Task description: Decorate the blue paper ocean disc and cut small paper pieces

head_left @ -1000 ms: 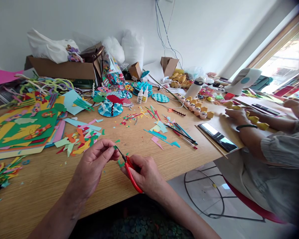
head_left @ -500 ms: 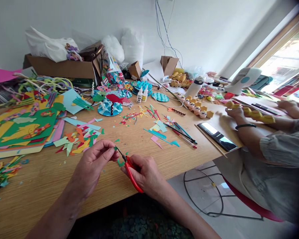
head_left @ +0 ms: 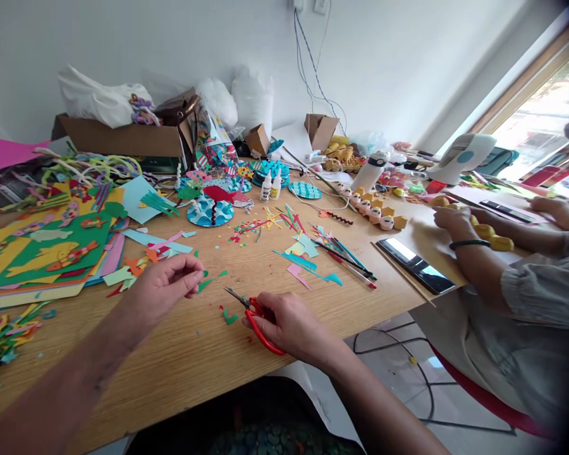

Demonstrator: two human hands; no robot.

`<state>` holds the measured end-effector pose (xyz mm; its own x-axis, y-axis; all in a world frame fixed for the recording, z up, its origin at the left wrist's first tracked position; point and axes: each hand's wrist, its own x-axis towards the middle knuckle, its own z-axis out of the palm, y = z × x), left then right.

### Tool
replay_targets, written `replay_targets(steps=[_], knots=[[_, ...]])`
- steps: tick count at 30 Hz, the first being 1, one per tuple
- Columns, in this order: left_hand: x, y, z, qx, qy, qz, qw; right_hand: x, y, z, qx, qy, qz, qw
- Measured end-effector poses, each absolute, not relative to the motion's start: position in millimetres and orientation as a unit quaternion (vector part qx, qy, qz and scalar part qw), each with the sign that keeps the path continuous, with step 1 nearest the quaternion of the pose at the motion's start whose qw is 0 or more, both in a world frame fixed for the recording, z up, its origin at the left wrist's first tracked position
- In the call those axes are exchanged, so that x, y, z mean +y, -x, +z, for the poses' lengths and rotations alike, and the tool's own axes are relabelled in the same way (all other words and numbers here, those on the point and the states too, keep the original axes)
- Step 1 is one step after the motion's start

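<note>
My right hand (head_left: 287, 325) is wrapped round the red handles of a pair of scissors (head_left: 260, 328), whose dark blades point up and left above the table. To the left, my left hand (head_left: 175, 278) pinches a tiny green piece (head_left: 205, 273) at its fingertips, apart from the scissors. Green paper scraps (head_left: 228, 317) lie on the wood just below the blades. A longer green strip (head_left: 213, 279) lies beside my left fingertips.
Colourful paper sheets (head_left: 42, 253) and scraps cover the left. Pencils (head_left: 348, 256), a phone (head_left: 415, 264) and a thin stick are at the right. Behind stand glue bottles (head_left: 266, 186) and a blue disc with a red fish (head_left: 211, 212). Another person's hand (head_left: 455, 221) holds yellow egg-carton pieces.
My left hand has moved left, away from the scissors, with the green piece. The scissors have shifted slightly right in my right hand. The other person's hands have shifted slightly.
</note>
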<state>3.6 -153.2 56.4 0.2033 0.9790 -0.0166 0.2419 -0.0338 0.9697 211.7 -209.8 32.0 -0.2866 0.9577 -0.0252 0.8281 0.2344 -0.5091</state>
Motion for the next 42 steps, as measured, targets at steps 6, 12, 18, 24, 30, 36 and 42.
replay_targets(steps=[6,12,18,24,30,36,42], knots=[[-91.4,-17.3,63.3,0.504,-0.734,0.267,0.368,-200.8,-218.1,26.4,-0.772,0.607,0.153,0.109],[-36.8,-45.4,43.2,0.494,-0.81,0.149,0.279,-205.7,-219.8,7.4,-0.749,0.626,0.162,0.148],[-3.1,-58.3,24.6,0.499,-0.823,0.117,0.246,-205.3,-219.7,0.7,-0.749,0.617,0.164,0.176],[12.2,-55.5,17.1,0.496,-0.837,0.105,0.205,-203.7,-220.3,-3.5,-0.745,0.618,0.166,0.188],[3.4,-43.1,25.4,0.497,-0.848,0.085,0.164,-203.7,-222.9,-4.3,-0.752,0.602,0.176,0.203],[-41.2,-22.0,43.1,0.443,-0.87,-0.038,0.211,-204.6,-224.6,-3.4,-0.769,0.589,0.166,0.186],[-80.2,-3.9,35.7,0.427,-0.878,-0.107,0.188,-209.2,-229.5,10.5,-0.802,0.57,0.143,0.113]])
